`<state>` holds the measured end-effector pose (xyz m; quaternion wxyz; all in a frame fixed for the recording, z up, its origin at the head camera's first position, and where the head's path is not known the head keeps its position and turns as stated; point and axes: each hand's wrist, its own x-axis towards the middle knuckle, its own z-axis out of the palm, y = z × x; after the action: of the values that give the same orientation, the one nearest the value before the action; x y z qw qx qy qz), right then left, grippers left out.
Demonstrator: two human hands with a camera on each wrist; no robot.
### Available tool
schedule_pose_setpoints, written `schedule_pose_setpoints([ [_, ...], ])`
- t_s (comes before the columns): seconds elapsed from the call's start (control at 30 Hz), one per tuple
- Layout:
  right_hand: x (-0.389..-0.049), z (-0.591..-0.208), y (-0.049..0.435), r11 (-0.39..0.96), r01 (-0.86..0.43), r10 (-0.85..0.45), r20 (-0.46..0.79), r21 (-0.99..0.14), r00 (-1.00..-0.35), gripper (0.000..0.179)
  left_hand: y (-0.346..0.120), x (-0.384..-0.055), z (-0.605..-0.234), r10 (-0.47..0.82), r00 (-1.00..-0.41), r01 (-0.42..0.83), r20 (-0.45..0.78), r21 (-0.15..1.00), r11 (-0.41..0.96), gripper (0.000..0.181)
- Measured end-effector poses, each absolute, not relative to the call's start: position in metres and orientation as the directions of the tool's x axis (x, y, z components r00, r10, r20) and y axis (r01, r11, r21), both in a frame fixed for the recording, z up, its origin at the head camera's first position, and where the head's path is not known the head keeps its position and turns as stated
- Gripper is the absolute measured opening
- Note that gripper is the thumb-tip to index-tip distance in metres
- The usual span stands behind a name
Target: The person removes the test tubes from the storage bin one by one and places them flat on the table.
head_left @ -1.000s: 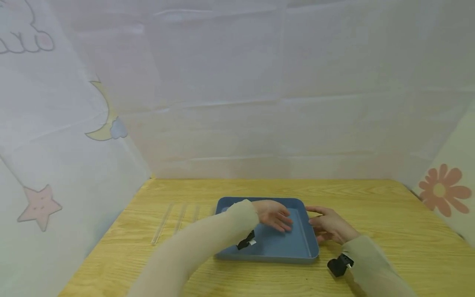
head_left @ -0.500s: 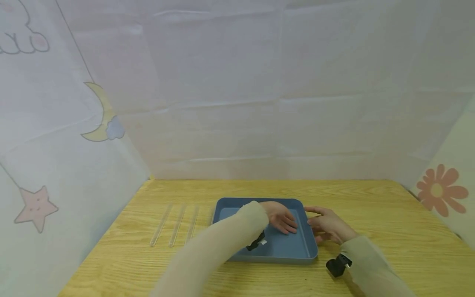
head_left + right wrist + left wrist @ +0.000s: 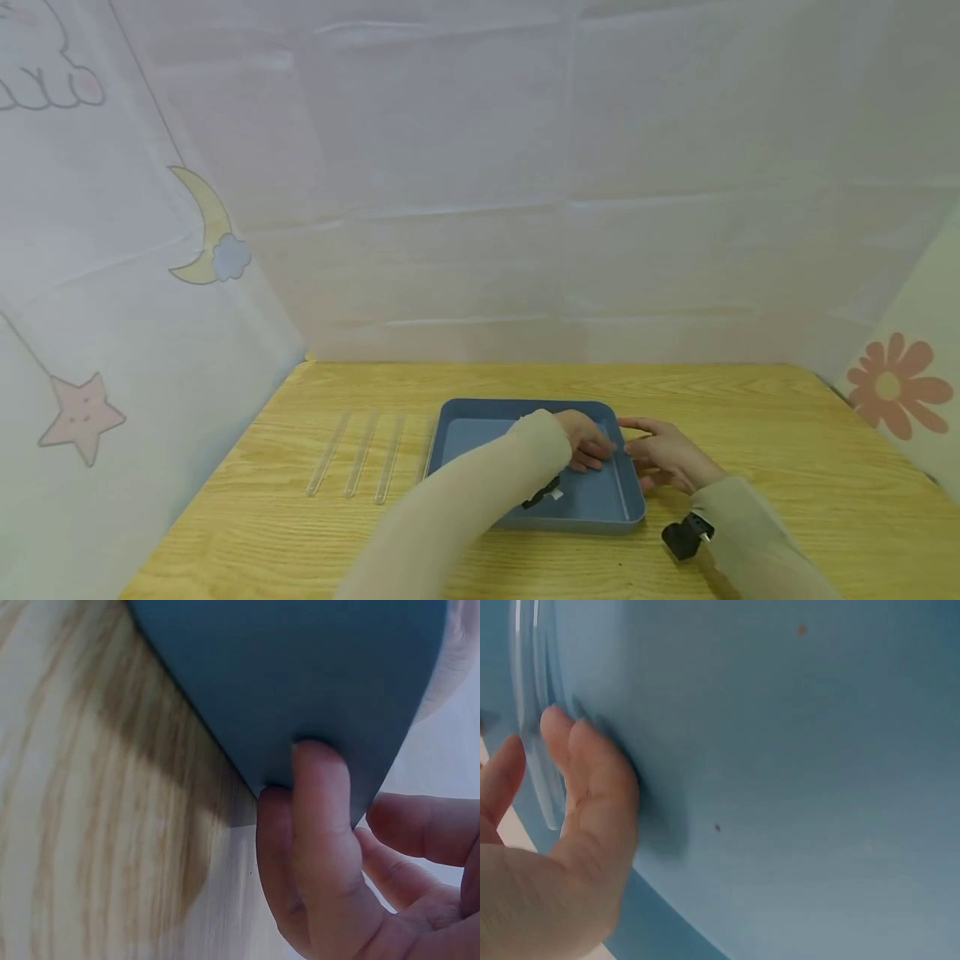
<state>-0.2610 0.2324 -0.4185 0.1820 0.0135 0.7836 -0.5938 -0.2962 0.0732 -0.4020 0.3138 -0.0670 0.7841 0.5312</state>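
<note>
My left hand (image 3: 588, 442) reaches into a blue rectangular tray (image 3: 480, 429) near its right side. In the left wrist view, a clear test tube (image 3: 526, 667) lies inside by the tray wall, between the thumb and bent fingertips of this hand; no firm grip on it shows. My right hand (image 3: 667, 457) is at the tray's outer right side. Its fingertips (image 3: 321, 772) press on the outer wall, while another finger touches near the rim. Left of the tray, clear test tubes (image 3: 360, 458) lie side by side on the table.
The tray stands on a wood-grain table (image 3: 712, 392). One more clear tube (image 3: 430, 450) lies close along the tray's left edge, partly hidden by the left sleeve (image 3: 465, 500). Pale hanging cloth (image 3: 480, 208) encloses the back and both sides.
The left hand has moved right across the tray to its right wall, its fingers bending more. The left forearm uncovers more of the tubes. The right hand stays at the tray's side.
</note>
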Motion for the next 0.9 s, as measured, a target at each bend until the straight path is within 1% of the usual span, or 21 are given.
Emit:
schedule_pose_setpoints([
  [0.1, -0.261, -0.418, 0.233, 0.291, 0.235, -0.203, -0.300, -0.927, -0.932, 0.058, 0.076, -0.295, -0.404, 0.180, -0.815, -0.433, -0.551, 0.785, 0.443, 0.011],
  [0.27, -0.261, -0.417, 0.234, 0.288, 0.231, -0.216, -0.298, -0.929, -0.930, 0.059, 0.082, -0.298, -0.407, 0.127, -0.816, -0.462, -0.564, 0.768, 0.444, 0.011],
  [0.47, -0.261, -0.415, 0.233, 0.303, 0.226, -0.210, -0.297, -0.926, -0.932, 0.059, 0.084, -0.299, -0.405, 0.135, -0.806, -0.480, -0.576, 0.770, 0.421, 0.014],
  [0.53, -0.261, -0.415, 0.233, 0.305, 0.226, -0.205, -0.296, -0.925, -0.933, 0.058, 0.084, -0.300, -0.405, 0.156, -0.798, -0.495, -0.582, 0.781, 0.382, 0.016],
  [0.73, -0.261, -0.415, 0.232, 0.300, 0.233, -0.209, -0.302, -0.925, -0.930, 0.058, 0.078, -0.304, -0.409, 0.245, -0.754, -0.573, -0.610, 0.792, 0.209, 0.030],
  [0.9, -0.259, -0.416, 0.233, 0.293, 0.234, -0.206, -0.300, -0.927, -0.931, 0.059, 0.070, -0.304, -0.405, 0.292, -0.757, -0.575, -0.584, 0.808, 0.126, 0.043],
])
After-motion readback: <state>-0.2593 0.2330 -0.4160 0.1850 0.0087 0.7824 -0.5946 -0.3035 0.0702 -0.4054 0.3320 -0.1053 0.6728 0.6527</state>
